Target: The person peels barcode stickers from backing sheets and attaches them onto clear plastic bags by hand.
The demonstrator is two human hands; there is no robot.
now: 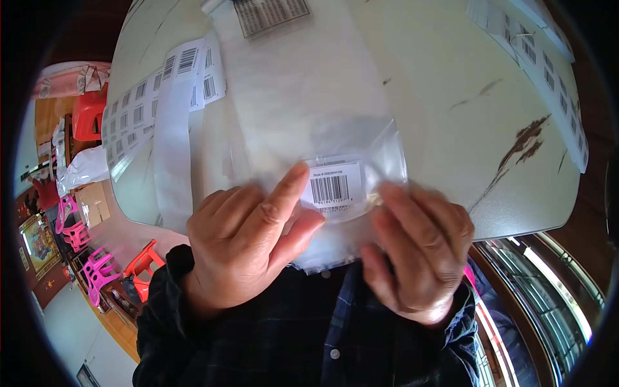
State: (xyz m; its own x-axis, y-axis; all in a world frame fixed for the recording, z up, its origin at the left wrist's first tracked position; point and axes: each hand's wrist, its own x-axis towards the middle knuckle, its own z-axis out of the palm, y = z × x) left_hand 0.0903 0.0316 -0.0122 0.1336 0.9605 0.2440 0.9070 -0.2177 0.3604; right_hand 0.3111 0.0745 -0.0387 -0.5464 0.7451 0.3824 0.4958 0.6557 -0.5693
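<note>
A stack of clear plastic bags (303, 84) lies on the marbled table, its near end between my hands. On the bag sits a white barcode label (332, 185). My left hand (245, 242) has its index fingertip at the label's left edge, with the thumb apart below it and the other fingers curled. My right hand (416, 251) is at the bag's right edge, slightly blurred, fingers bent and the thumb apart from them. Whether its fingertips pinch the plastic cannot be made out. A printed warning panel (272, 14) shows at the far end of the bags.
Sheets of barcode labels (138, 109) lie on the left of the table (445, 129), with a white strip (173, 148) beside the bags. More label sheets (548, 71) run along the right edge. Pink stools (100, 274) and red stools (143, 267) stand at the left.
</note>
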